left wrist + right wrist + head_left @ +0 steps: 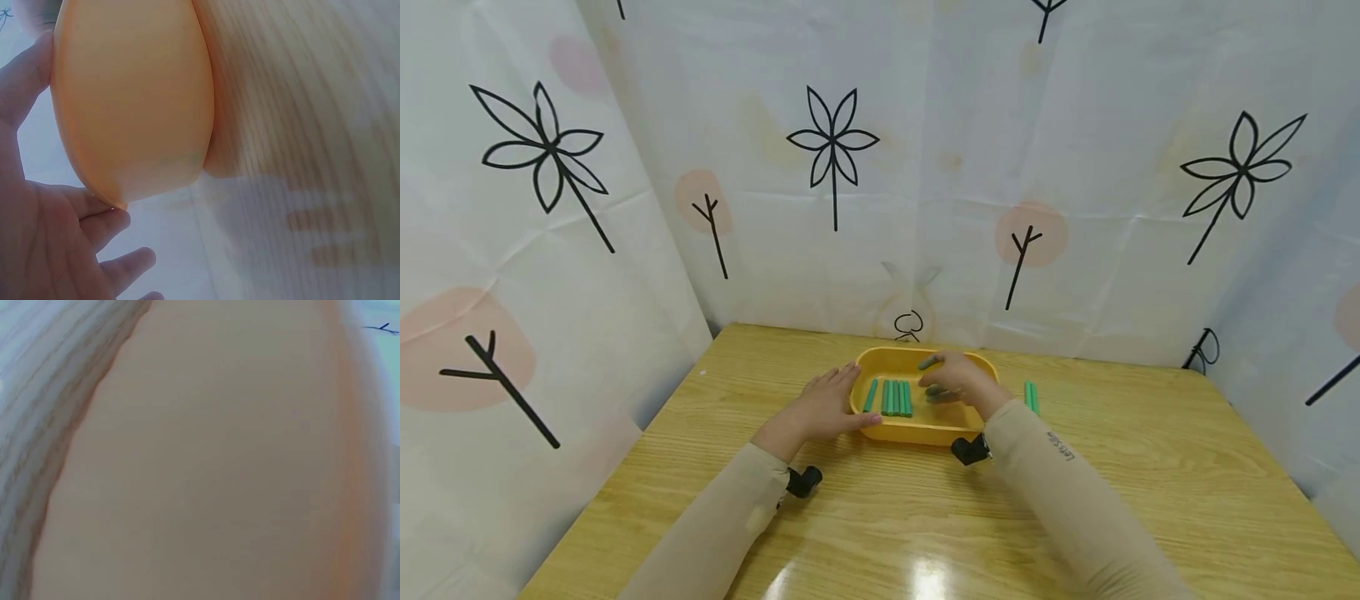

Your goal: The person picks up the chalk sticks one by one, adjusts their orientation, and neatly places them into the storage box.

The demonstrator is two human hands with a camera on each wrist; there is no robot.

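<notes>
1 yellow container (pixel 917 435) on worktop (pixel 887 525), nr far edge, approx. mid-length. Contents, L half: 1 single green stick (pixel 870 396) by the L end, slightly slanted; just R of it, row of green sticks (pixel 897 398), side by side, 4 or 5 (edges merge, exact no. unclear). Outside: pair of green sticks (pixel 1032 397), qty 2, on worktop just beyond container's R end, adj. to R forearm.

L hand (pixel 827 406): on container's L end, thumb at near rim, fingertips at L rim; fingers extended, spread apart per L wrist view. Sticks lie just R of its thumb and fingertips.

R hand (pixel 961 382): over container's R half, fingers pointing L toward the row, apart from it. Fingers bent, some gap visible; greenish tone at tips, blurred, cannot tell if pinching anything. R wrist view: mostly container wall, fingers n/v.
</notes>
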